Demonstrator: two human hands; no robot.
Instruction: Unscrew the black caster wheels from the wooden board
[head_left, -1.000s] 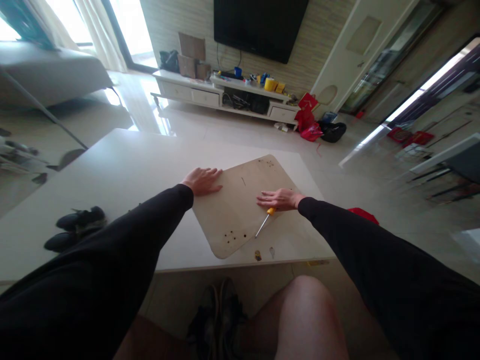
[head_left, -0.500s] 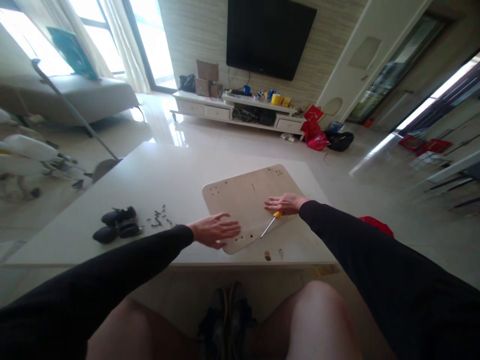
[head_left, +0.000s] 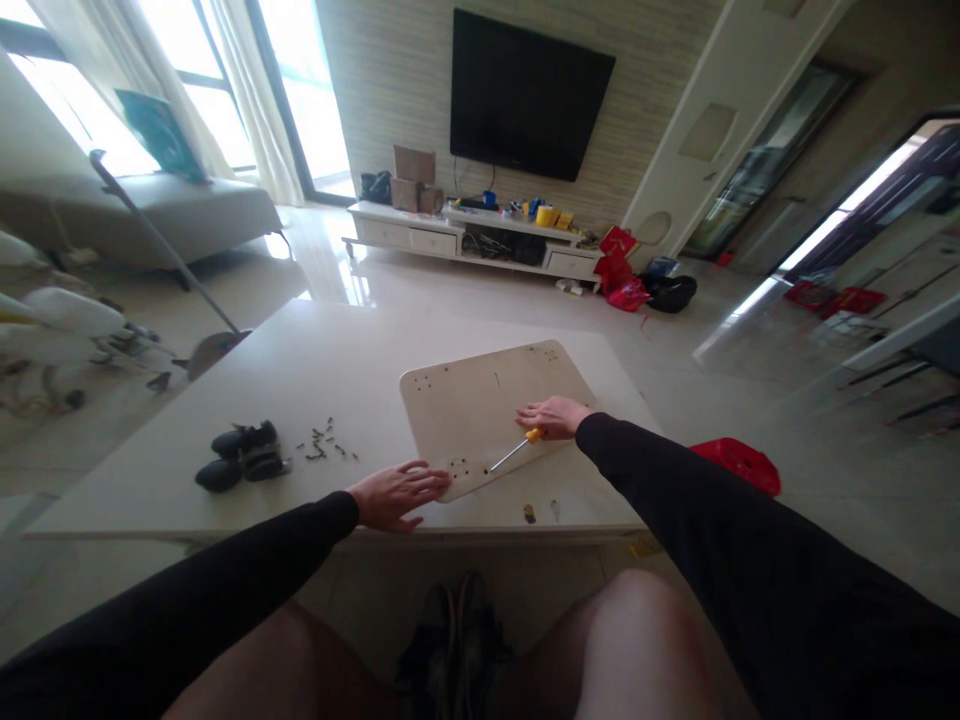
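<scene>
A pale board (head_left: 480, 405) with rounded corners and groups of small holes lies flat on the white table (head_left: 352, 350). My left hand (head_left: 397, 493) is open, its fingers spread over the board's near left corner. Over the board's right half, my right hand (head_left: 556, 417) holds a screwdriver (head_left: 514, 456) with a yellow handle, the handle partly hidden under the hand. The shaft points left and toward me, its tip close to a dark hole near the board's front edge. Several dark screws (head_left: 322, 440) lie scattered left of the board, beside several black caster wheels (head_left: 238, 455).
Near the table's front edge lie a small yellow-and-dark piece (head_left: 529, 513) and a small clear piece (head_left: 555, 510). Something red (head_left: 739, 465) shows beyond the table's right side. A white TV cabinet (head_left: 435, 240) stands across the floor.
My left hand has moved left and toward me, onto the board's corner. My right hand has shifted left with the screwdriver, whose tip is now over the board near a hole.
</scene>
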